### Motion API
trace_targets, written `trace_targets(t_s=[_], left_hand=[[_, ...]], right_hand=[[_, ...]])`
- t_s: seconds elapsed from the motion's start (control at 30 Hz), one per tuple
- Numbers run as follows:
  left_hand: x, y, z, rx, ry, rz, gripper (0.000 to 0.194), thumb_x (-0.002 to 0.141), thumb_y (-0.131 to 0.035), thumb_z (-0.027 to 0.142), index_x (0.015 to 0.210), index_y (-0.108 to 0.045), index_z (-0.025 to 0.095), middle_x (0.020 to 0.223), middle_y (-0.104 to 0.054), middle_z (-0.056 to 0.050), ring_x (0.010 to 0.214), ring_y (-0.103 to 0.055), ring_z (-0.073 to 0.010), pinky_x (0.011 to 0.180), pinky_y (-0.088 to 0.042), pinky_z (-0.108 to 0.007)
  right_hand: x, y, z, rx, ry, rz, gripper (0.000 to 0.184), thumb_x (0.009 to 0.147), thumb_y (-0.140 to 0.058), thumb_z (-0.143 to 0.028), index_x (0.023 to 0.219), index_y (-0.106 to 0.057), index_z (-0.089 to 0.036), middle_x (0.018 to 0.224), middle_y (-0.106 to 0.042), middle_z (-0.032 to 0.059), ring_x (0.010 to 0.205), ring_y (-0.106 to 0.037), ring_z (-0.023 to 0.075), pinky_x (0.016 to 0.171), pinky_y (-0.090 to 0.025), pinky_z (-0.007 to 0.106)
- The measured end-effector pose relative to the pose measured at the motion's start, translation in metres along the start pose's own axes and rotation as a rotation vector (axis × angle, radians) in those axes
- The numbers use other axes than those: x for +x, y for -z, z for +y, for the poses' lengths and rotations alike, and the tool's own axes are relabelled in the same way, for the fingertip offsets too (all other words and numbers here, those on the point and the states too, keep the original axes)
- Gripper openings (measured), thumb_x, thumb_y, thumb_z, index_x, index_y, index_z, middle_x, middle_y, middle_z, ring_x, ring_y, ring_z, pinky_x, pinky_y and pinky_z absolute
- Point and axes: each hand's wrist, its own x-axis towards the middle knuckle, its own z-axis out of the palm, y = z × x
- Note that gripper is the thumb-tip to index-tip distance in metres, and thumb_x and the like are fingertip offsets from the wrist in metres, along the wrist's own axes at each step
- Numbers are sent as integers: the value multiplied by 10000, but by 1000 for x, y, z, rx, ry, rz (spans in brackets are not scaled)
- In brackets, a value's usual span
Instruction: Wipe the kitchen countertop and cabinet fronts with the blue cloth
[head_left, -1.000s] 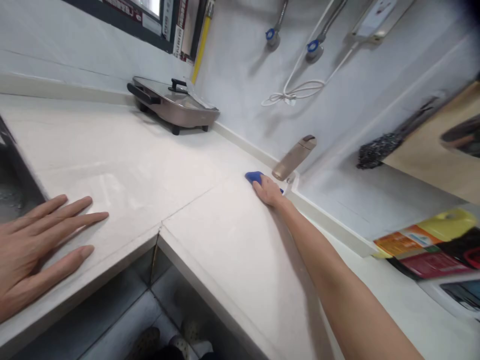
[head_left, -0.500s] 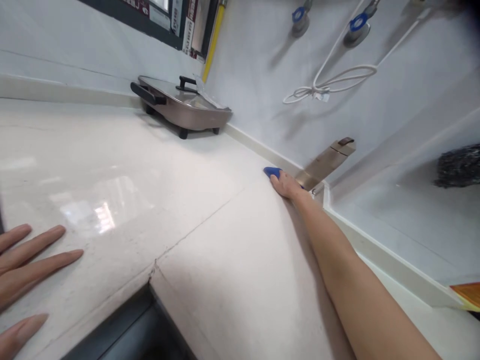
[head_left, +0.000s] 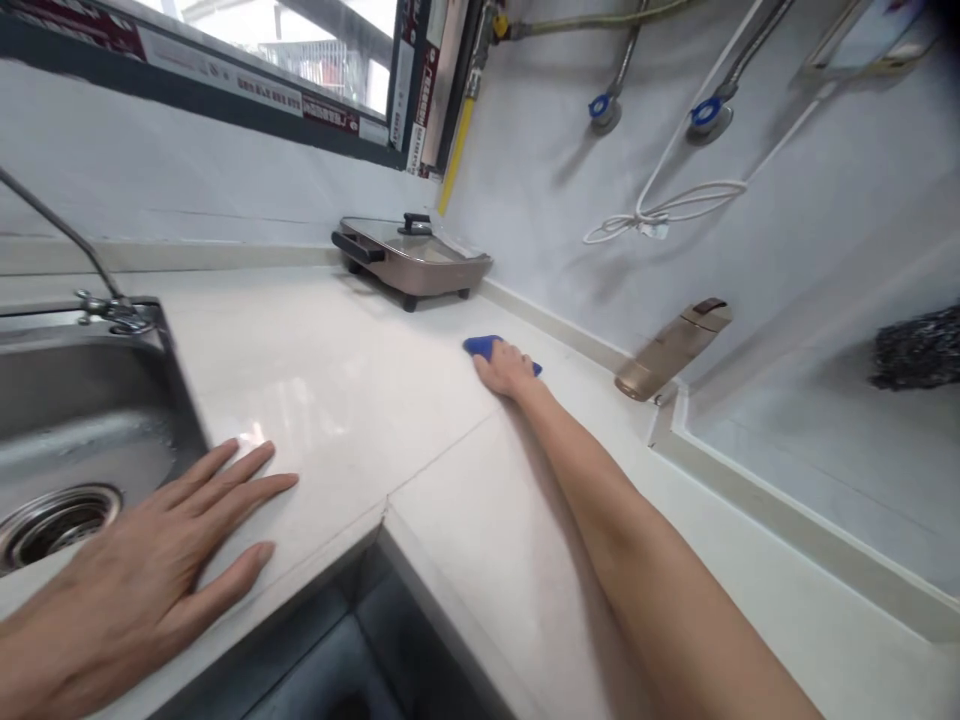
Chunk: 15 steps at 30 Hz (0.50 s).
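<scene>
My right hand (head_left: 506, 368) reaches far across the pale stone countertop (head_left: 337, 370) and presses down on a blue cloth (head_left: 484, 346), fingers closed over it. The cloth lies between the electric pan (head_left: 412, 262) and a tan bottle (head_left: 671, 350) that leans at the wall's foot. My left hand (head_left: 161, 555) lies flat on the counter near its front edge, fingers spread, holding nothing, just right of the steel sink (head_left: 67, 440).
The sink has a drain (head_left: 56, 520) and a thin faucet (head_left: 105, 300). A window (head_left: 270, 50) runs above the counter. On the right wall hang two blue-ringed valves (head_left: 652, 108), a coiled white cord (head_left: 660, 210) and a dark scrubber (head_left: 919, 345).
My right hand has slid the blue cloth away from the bottle, leftwards towards the pan. The view has swung left, bringing the sink and window in. My left hand still lies flat.
</scene>
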Motion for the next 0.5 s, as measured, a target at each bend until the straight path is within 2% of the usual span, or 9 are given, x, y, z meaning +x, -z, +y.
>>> trace_targets(t_s=[0.07, 0.13, 0.23, 0.3, 0.37, 0.5], left_hand=[[3, 10, 8, -19, -4, -89, 618, 916, -410, 697, 1490, -491, 484, 1672, -312, 102, 1566, -287, -312, 1183, -451, -571], [6, 19, 15, -49, -16, -108, 634, 936, -391, 677, 1488, -529, 396, 1676, -326, 40, 1579, -246, -324, 1236, -382, -569], [6, 25, 21, -82, -32, -116, 665, 962, -376, 669, 1510, -514, 319, 1685, -320, -13, 1595, -192, -319, 1298, -269, -546], [5, 27, 22, -118, -32, -118, 697, 984, -339, 656, 1546, -466, 264, 1680, -333, -43, 1598, -184, -302, 1312, -241, -517], [3, 29, 22, -171, -18, -106, 725, 1004, -293, 625, 1574, -412, 194, 1662, -366, -81, 1592, -207, -289, 1315, -242, -486], [-3, 36, 25, -210, 21, -70, 729, 1016, -243, 564, 1586, -361, 125, 1639, -397, -127, 1564, -290, -273, 1301, -278, -450]], right_hand=[[-18, -3, -48, 31, 147, 20, 691, 1028, -344, -477, 1572, -332, -50, 1633, -382, 215, 1495, -350, 362, 1237, -237, 562], [-45, -5, -88, 70, 306, 31, 683, 1027, -353, -459, 1595, -313, -82, 1670, -333, 178, 1532, -295, 334, 1259, -193, 550], [-97, -4, -127, 119, 528, 13, 682, 1023, -370, -448, 1616, -314, -116, 1700, -284, 132, 1568, -236, 288, 1288, -134, 505], [-132, 0, -138, 138, 637, -10, 691, 1018, -384, -438, 1625, -313, -116, 1709, -262, 119, 1578, -216, 267, 1297, -113, 476], [-163, 4, -139, 151, 717, -33, 698, 1012, -399, -431, 1630, -313, -118, 1712, -253, 111, 1583, -206, 255, 1301, -110, 465], [-212, 10, -121, 168, 757, -29, 679, 1012, -404, -440, 1626, -340, -158, 1700, -292, 96, 1580, -224, 256, 1296, -142, 490]])
